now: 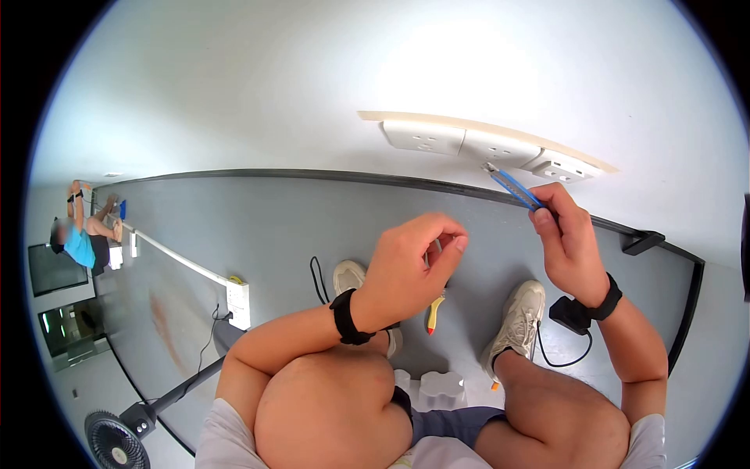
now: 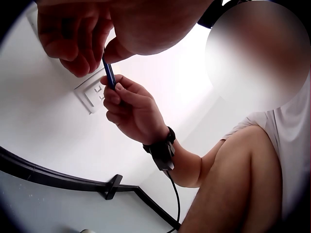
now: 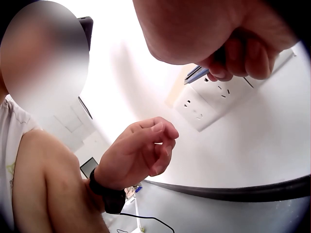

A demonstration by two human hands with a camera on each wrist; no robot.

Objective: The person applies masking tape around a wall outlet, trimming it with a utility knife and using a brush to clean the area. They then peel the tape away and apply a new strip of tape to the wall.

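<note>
1. Knees [image 1: 332,399] are bent, close by.
2. The left hand [image 1: 414,262] curls loosely and holds nothing.
3. The right hand [image 1: 566,244] grips a blue box cutter [image 1: 512,187], its tip near white wall sockets [image 1: 494,147].
4. A tan strip [image 1: 476,125] runs along the sockets.
5. Far off is a person [image 1: 78,248] in blue.

the cutter [image 1: 516,190] is in the right hand [image 1: 569,246], before the wall sockets [image 1: 500,147]. the left hand [image 1: 410,264] is left of it.

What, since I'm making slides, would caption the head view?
Right hand holding a blue cutter near wall sockets, left hand loosely curled.
</note>
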